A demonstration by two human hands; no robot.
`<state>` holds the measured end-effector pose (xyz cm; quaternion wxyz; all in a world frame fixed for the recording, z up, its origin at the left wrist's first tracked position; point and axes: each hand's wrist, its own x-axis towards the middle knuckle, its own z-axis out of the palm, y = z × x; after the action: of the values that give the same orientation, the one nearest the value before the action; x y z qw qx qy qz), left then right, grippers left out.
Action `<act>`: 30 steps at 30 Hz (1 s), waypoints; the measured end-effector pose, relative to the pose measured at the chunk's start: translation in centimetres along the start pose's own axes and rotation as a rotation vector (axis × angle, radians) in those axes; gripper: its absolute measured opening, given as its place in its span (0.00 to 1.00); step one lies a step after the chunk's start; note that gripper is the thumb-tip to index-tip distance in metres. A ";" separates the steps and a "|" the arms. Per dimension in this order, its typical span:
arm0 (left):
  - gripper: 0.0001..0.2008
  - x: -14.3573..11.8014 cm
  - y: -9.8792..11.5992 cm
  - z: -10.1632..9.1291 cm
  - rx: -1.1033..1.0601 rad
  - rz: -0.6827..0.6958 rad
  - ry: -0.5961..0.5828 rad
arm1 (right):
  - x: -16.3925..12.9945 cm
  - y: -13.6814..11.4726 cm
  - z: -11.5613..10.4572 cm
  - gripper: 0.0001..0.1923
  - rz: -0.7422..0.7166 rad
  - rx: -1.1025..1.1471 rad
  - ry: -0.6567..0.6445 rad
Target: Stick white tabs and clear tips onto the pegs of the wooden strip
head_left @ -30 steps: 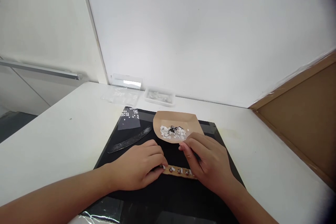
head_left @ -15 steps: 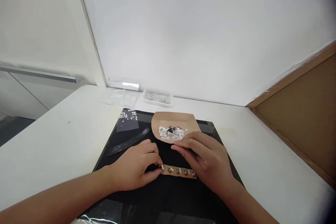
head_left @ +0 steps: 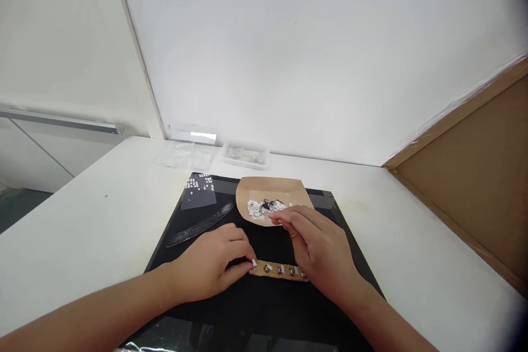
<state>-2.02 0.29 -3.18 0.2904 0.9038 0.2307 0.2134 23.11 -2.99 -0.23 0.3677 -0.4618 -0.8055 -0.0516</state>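
Note:
A narrow brown strip with several small round studs and white squares lies on a black mat. My left hand pins the strip's left end with its fingertips. Over the strip's right end hovers my right hand, its fingers reaching forward to the near edge of a brown paper piece that holds a heap of small white bits. I cannot tell whether those fingers pinch a bit.
A long dark flat tool and a clear sheet with white squares lie on the mat's left side. Two clear plastic trays stand by the back wall. A brown board borders the white table on the right.
My right hand has moved forward from beside the strip to the edge of the brown paper with the white bits. The left hand stays on the strip's left end.

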 end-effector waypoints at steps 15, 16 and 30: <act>0.03 0.4 1.2 -0.5 -0.286 0.072 0.478 | -0.4 -3.1 -1.0 0.17 0.051 0.413 -0.168; 0.02 0.3 1.3 -0.5 -0.305 0.063 0.491 | -0.4 -3.3 -0.9 0.17 0.044 0.427 -0.187; 0.06 0.2 2.1 -0.4 -0.551 -0.111 0.373 | -0.7 -3.8 0.3 0.11 0.117 0.521 -0.024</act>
<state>-1.43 -0.93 -1.50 0.4880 0.7227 0.2625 0.4131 20.21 -5.49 0.05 0.4670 -0.3980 -0.7679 0.1840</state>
